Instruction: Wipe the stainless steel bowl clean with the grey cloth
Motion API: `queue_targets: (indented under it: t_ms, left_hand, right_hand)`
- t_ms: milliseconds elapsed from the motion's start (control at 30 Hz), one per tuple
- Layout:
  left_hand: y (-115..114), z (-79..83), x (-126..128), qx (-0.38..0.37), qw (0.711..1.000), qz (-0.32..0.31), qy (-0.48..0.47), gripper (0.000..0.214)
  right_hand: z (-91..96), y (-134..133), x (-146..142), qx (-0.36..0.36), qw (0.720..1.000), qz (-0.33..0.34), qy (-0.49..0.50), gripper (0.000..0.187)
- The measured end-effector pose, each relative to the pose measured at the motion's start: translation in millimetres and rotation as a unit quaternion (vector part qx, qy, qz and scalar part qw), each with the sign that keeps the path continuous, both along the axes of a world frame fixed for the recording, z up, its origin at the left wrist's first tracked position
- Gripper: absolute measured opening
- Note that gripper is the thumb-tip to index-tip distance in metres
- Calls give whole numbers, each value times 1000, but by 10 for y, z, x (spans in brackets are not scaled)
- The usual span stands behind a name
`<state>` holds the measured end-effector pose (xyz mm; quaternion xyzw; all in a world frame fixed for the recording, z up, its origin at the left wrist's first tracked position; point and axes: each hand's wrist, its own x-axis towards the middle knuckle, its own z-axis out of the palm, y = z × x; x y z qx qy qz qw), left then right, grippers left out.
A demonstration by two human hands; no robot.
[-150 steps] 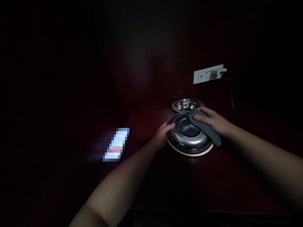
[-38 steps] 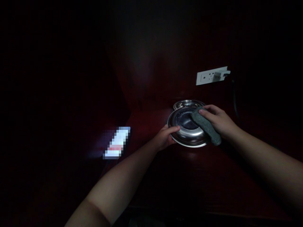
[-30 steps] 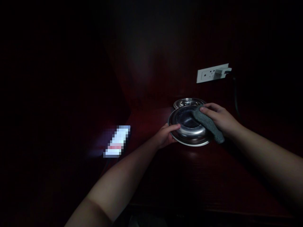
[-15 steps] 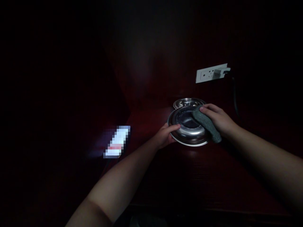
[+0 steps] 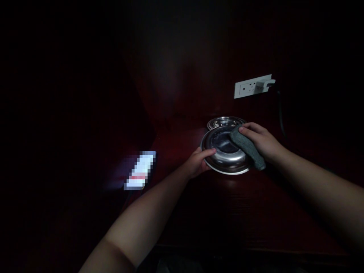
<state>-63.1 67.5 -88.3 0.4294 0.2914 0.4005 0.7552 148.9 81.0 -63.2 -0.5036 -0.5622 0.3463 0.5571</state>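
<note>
A shiny steel plate is held tilted over a dark red table in a very dim room. My left hand grips its left rim, thumb on top. My right hand presses a folded grey cloth against the plate's inner face, fingers closed on the cloth. A second steel plate lies flat just behind, partly hidden by the held one.
A white wall socket with a plug and a dark cable sits on the back panel, up right. A lit phone screen lies at the left. The surroundings are too dark to make out.
The plate has been lifted and tipped flatter than five seconds ago, and my left thumb now lies on its rim. The cloth has slid slightly up the plate's right side.
</note>
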Motion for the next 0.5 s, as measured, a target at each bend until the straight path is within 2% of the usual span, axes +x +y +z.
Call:
queue_targets:
  t_ms: [500]
  left_hand:
    - [27,-8,-15,-10,1000,1,7,42]
  right_hand:
    - [-3,12,10,-12,1000,14,10,28]
